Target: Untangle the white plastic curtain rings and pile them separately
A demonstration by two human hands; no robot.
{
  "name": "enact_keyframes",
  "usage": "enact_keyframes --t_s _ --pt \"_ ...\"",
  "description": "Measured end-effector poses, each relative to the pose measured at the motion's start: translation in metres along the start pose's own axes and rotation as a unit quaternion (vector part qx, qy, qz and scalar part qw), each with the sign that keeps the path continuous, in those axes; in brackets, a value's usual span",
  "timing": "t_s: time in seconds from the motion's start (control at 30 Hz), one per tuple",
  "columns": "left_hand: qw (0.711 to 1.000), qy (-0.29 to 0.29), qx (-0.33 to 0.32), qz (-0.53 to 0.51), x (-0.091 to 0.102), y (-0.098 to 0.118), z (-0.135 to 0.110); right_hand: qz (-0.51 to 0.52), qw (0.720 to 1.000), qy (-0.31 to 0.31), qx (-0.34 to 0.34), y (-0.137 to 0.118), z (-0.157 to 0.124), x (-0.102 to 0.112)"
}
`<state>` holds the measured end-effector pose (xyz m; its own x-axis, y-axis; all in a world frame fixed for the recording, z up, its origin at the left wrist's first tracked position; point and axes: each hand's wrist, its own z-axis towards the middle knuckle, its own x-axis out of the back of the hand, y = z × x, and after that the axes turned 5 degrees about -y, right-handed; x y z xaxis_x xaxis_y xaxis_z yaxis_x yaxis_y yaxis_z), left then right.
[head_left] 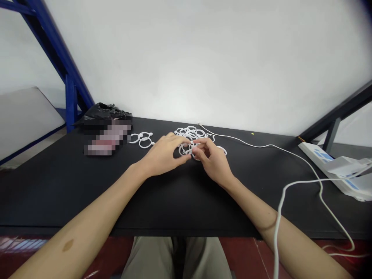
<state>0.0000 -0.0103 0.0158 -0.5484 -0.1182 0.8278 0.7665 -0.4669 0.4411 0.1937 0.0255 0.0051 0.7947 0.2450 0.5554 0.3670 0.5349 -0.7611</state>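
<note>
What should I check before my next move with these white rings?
1. Left hand and right hand at the ring pile: ok, both at its near side.
2. Firm hold on a ring: cannot tell, too small and partly hidden.
3. Pile spread out singly: not ok, rings overlap.
4. Loose rings apart from the pile: ok, beyond the left hand.
5. Right forearm free of the near cable: cannot tell; they cross in view.

The left hand point(164, 153) and right hand point(214, 161) are hiding part of the white rings point(190, 135), and anything between their fingertips point(187, 157) is looking too small to tell. A blurred patch point(109, 139) is covering something beside the black bag point(100, 112). The view's edges are cutting off both forearms point(95, 213) and the white box point(348, 182).
</note>
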Motion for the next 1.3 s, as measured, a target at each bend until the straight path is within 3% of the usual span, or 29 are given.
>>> enact_keyframes --t_s 0.1,0.17,0.37,0.5,0.63,0.77,0.83,0.93,1.03,1.13,1.3 --pt "0.987 0.102 0.087 0.087 0.005 -0.015 0.002 -0.084 0.996 0.005 0.037 0.004 -0.001 -0.003" --pt "0.968 0.136 0.151 0.147 0.009 -0.030 0.001 -0.164 0.983 -0.001 0.083 0.007 -0.002 -0.004" --pt "0.935 0.100 0.254 0.228 0.008 -0.064 -0.007 -0.317 0.938 -0.024 0.139 0.014 -0.002 -0.007" --pt "0.947 0.107 0.224 0.204 0.005 -0.055 -0.006 -0.351 0.925 -0.028 0.144 0.015 0.002 -0.010" --pt "0.980 0.092 0.124 0.128 0.002 -0.035 -0.003 -0.315 0.940 -0.015 0.133 0.012 0.003 -0.010" --pt "0.996 0.070 0.023 0.058 -0.005 -0.016 -0.002 -0.125 0.988 0.026 0.087 0.007 0.002 -0.008" --pt "0.997 0.063 0.000 0.033 -0.010 -0.009 -0.002 -0.003 0.998 0.040 0.043 0.004 0.002 -0.006" --pt "0.998 0.063 -0.018 0.013 -0.016 -0.003 -0.001 0.159 0.987 0.017 -0.006 0.000 0.002 -0.005" --pt "0.998 0.065 -0.026 0.001 -0.019 -0.002 -0.001 0.252 0.967 -0.023 -0.029 -0.002 0.001 -0.007" --pt "0.998 0.061 -0.019 -0.010 -0.020 -0.004 0.000 0.255 0.966 -0.025 -0.023 -0.002 0.000 -0.009" --pt "0.998 0.056 -0.018 -0.022 -0.017 -0.002 0.000 0.060 0.996 0.018 0.070 -0.004 -0.002 -0.007"
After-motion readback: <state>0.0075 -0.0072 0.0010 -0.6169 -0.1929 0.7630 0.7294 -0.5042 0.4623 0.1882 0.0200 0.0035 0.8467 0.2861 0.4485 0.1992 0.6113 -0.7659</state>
